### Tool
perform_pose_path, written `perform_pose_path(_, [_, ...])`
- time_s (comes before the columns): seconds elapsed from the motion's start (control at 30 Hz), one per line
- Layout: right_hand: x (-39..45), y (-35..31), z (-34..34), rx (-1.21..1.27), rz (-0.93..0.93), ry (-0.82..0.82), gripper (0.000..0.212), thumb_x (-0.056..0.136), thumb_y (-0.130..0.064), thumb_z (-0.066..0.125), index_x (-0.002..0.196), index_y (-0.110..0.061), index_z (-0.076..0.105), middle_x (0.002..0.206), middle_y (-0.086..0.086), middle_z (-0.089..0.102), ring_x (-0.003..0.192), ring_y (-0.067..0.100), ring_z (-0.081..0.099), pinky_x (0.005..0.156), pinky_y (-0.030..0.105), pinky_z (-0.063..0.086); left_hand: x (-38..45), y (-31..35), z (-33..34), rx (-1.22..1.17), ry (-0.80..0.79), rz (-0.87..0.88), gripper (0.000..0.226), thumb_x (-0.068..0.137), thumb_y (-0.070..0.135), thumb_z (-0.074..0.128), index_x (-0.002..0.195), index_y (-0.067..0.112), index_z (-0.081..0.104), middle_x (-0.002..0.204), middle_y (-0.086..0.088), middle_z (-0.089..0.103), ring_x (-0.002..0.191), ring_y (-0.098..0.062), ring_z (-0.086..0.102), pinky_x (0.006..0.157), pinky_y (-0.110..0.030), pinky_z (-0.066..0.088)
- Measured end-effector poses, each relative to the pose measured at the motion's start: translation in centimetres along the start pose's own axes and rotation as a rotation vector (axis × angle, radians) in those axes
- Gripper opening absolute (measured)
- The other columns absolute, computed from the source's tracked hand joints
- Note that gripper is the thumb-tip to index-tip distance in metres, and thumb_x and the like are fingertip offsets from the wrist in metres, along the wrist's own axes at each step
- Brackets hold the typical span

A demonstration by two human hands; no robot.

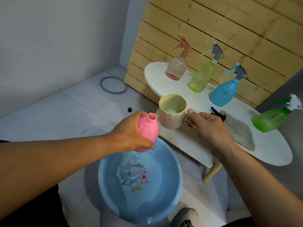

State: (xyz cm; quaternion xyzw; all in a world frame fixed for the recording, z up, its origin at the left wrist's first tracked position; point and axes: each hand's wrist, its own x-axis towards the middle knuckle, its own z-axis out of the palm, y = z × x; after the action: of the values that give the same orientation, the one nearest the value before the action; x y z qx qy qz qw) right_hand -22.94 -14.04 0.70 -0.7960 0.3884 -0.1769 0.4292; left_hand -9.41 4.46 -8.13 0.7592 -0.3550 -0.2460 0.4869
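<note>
Pink bottle (147,131): squat plastic body with ribbed sides, short neck uncapped, mouth open and pointing up and slightly right. It is hanging in the air over the far rim of the blue basin (165,190), which is holding water with small coloured bits on its bottom.

Left hand (129,133) is gripping the bottle from the left, fingers curling round the lower body, thumb at the underside.

Cream mug (172,112), fluted, with a little water inside, is sitting just beyond the basin's far rim, just beside the bottle's neck, seemingly not touching it. Right hand (211,126) is pinching its handle from the right; whether the mug is resting on anything, cannot tell.

White table (270,149) is standing beyond and right of the basin. On it, running farther from the basin: black spray head (218,114), grey cloth (237,131), and four spray bottles, peach (177,68), yellow-green (200,79), blue (224,92), green (270,120).
</note>
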Motion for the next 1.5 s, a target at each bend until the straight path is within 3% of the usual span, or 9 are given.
perform_pose_path(0.23, [1.8,8.5,3.8,-0.159,0.091,-0.192,0.037,0.1,-0.034,0.058,0.081,-0.006,0.073,0.071,0.006,0.064,0.056,0.006,0.052,0.054,0.022,0.041,1.4,-0.5,1.2,-0.01,0.003,-0.026,0.093,0.054,0.03,0.099,0.129,0.04,0.044,0.115,0.02,0.054,0.1,-0.006,0.057,0.068,-0.021,0.051])
perform_pose_path(0.4, [2.9,13.9,7.0,-0.841,-0.217,-0.287,0.031,0.101,-0.039,0.052,0.094,-0.017,0.073,0.092,0.009,0.067,0.088,0.032,0.062,0.07,0.034,0.042,2.3,-0.7,1.5,0.001,-0.009,-0.048,0.093,0.055,0.031,0.098,0.13,0.04,0.044,0.114,0.021,0.054,0.1,-0.005,0.054,0.068,-0.022,0.05])
perform_pose_path(0.5, [1.9,14.9,7.9,-1.227,-0.55,-0.197,0.012,0.073,-0.021,0.082,0.07,-0.017,0.071,0.07,0.007,0.063,0.063,0.031,0.063,0.058,0.033,0.037,2.9,-0.9,1.6,0.01,0.003,-0.059,0.093,0.054,0.031,0.098,0.13,0.04,0.044,0.115,0.02,0.054,0.1,-0.004,0.054,0.071,-0.026,0.052])
perform_pose_path(0.73, [1.0,16.0,7.7,-1.381,-0.787,-0.112,0.016,0.065,-0.003,0.063,0.063,-0.018,0.063,0.062,0.003,0.052,0.058,0.025,0.05,0.064,0.036,0.02,3.1,-1.0,1.5,0.018,0.0,-0.072,0.093,0.055,0.03,0.099,0.129,0.04,0.045,0.114,0.022,0.054,0.1,-0.004,0.054,0.069,-0.025,0.052])
perform_pose_path(0.87, [1.6,15.7,7.4,-1.16,-0.632,-0.135,0.013,0.075,-0.016,0.08,0.071,-0.015,0.067,0.071,0.005,0.06,0.065,0.03,0.058,0.061,0.034,0.029,2.6,-0.8,1.6,0.006,-0.013,-0.082,0.091,0.056,0.029,0.099,0.127,0.043,0.044,0.113,0.023,0.053,0.097,-0.002,0.054,0.064,-0.019,0.049])
perform_pose_path(1.03, [3.7,13.1,4.4,-0.593,-0.305,-0.159,0.028,0.103,-0.043,0.051,0.101,-0.024,0.072,0.094,-0.001,0.067,0.09,0.019,0.059,0.076,0.034,0.044,2.4,0.0,1.2,0.004,-0.022,-0.066,0.089,0.055,0.027,0.098,0.124,0.045,0.045,0.112,0.022,0.055,0.099,-0.007,0.057,0.06,-0.015,0.051])
perform_pose_path(1.17, [5.2,9.2,0.9,-0.254,-0.271,-0.121,0.022,0.101,-0.038,0.057,0.099,-0.026,0.075,0.094,-0.013,0.067,0.091,0.001,0.059,0.079,0.013,0.043,3.1,1.6,0.2,0.009,-0.047,-0.045,0.089,0.054,0.03,0.099,0.126,0.043,0.047,0.114,0.019,0.057,0.099,-0.008,0.059,0.065,-0.021,0.057])
perform_pose_path(1.33, [7.8,5.3,-1.2,0.048,-0.245,-0.137,0.026,0.104,-0.029,0.053,0.093,-0.021,0.074,0.061,-0.019,0.056,0.051,0.0,0.044,0.053,0.016,0.035,4.9,3.5,-1.2,-0.053,0.04,0.003,0.086,0.056,0.027,0.098,0.124,0.044,0.048,0.111,0.019,0.059,0.099,-0.008,0.061,0.068,-0.025,0.057])
perform_pose_path(1.5, [11.1,1.8,-0.8,0.257,-0.247,-0.146,0.027,0.105,-0.028,0.051,0.105,-0.012,0.073,0.071,-0.004,0.057,0.049,0.006,0.035,0.045,0.02,0.032,5.7,4.2,-1.6,-0.069,0.059,0.023,0.097,0.053,0.028,0.099,0.129,0.047,0.041,0.118,0.024,0.053,0.104,-0.008,0.058,0.076,-0.034,0.062])
